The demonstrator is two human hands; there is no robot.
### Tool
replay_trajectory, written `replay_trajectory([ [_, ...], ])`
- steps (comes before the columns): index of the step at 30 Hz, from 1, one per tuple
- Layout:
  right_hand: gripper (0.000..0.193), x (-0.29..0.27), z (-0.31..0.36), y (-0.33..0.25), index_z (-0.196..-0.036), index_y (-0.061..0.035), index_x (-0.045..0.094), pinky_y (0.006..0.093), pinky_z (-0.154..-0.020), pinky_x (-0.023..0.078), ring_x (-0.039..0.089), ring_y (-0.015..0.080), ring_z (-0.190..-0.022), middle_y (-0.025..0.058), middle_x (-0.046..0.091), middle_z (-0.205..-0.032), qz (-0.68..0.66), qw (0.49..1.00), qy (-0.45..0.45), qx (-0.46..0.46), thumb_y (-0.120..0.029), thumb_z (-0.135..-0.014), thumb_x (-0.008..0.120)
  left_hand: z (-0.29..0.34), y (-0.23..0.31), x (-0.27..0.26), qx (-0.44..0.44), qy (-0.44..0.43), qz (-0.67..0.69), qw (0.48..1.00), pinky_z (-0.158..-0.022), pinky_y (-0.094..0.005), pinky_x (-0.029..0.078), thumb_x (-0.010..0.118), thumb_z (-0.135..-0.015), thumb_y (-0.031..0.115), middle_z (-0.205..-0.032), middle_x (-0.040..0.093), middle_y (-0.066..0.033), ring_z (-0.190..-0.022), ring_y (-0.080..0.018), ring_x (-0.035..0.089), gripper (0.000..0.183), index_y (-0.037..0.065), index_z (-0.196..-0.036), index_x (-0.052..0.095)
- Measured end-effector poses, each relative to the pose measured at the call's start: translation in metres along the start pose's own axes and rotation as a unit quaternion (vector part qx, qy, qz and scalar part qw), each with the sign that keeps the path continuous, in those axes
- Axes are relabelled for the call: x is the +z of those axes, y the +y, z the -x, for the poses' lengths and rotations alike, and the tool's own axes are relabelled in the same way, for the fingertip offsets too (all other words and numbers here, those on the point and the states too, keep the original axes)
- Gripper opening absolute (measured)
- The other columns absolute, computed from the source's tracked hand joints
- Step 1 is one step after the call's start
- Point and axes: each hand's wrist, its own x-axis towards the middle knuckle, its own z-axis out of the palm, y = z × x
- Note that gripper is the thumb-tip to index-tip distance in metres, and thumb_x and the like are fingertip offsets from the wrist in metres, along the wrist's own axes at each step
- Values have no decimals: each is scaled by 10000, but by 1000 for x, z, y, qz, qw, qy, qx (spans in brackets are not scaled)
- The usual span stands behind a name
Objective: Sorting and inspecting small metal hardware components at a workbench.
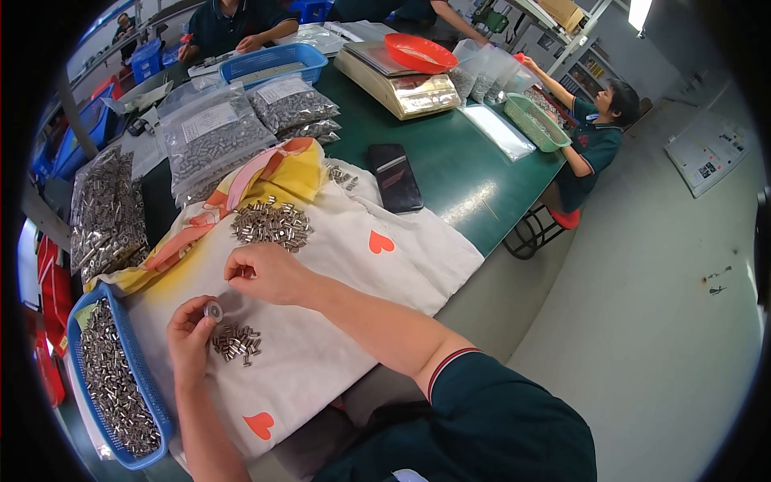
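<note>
My left hand grips a small round metal disc with a centre hole between thumb and fingers. Just above and to its right, my right hand is closed with its fingertips pinched together; whatever they may hold is too small to make out. Below the hands lies a small pile of short metal cylindrical parts. A larger heap of similar parts sits beyond my right hand. Both piles rest on a white cloth with orange hearts. Left of my left forearm stands a blue basket full of such parts.
Clear bags of metal parts stand at the far left, another bag nearer. A black phone lies beyond the cloth. Behind it are a scale, a red tray and a green basket. Co-workers sit around the table.
</note>
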Motion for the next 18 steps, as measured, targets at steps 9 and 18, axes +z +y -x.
replay_trajectory([
  [9,132,1,0,-3,-806,-21,589,259,-592,446,559,140,-634,66,605,-720,-60,997,1,42,-93,-696,587,2,4,1,1,13,10,1000,-705,-211,442,552,-760,-11,-974,592,-69,-836,-112,559,267,4,-1025,531],
  [18,130,2,0,-4,-809,-19,589,252,-604,447,562,131,-644,64,604,-722,-35,999,-9,35,-93,-702,589,0,1,0,-3,12,24,1000,-691,-207,443,566,-761,5,-970,595,-67,-823,-108,560,265,6,-1023,532],
])
